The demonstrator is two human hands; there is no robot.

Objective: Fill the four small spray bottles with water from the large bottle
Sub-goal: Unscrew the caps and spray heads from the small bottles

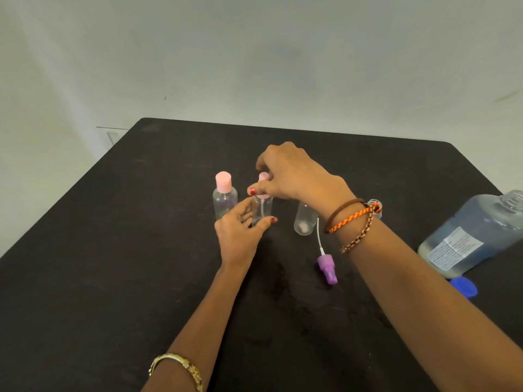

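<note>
A small clear bottle (261,210) stands mid-table; my left hand (240,233) holds its body from the near side. My right hand (288,174) pinches its pink spray top (263,176) from above. To its left stands a clear bottle with a pink cap (224,198). To its right stands an uncapped frosted bottle (305,219), and a fourth small bottle (375,206) peeks out behind my right wrist. A purple spray head with its white tube (327,268) lies on the table. The large bottle of water (469,236) stands uncapped at the right edge.
A blue cap (464,287) lies by the large bottle's base. The black table (113,250) has a wet patch in front of the bottles. A pale wall rises behind the table's far edge.
</note>
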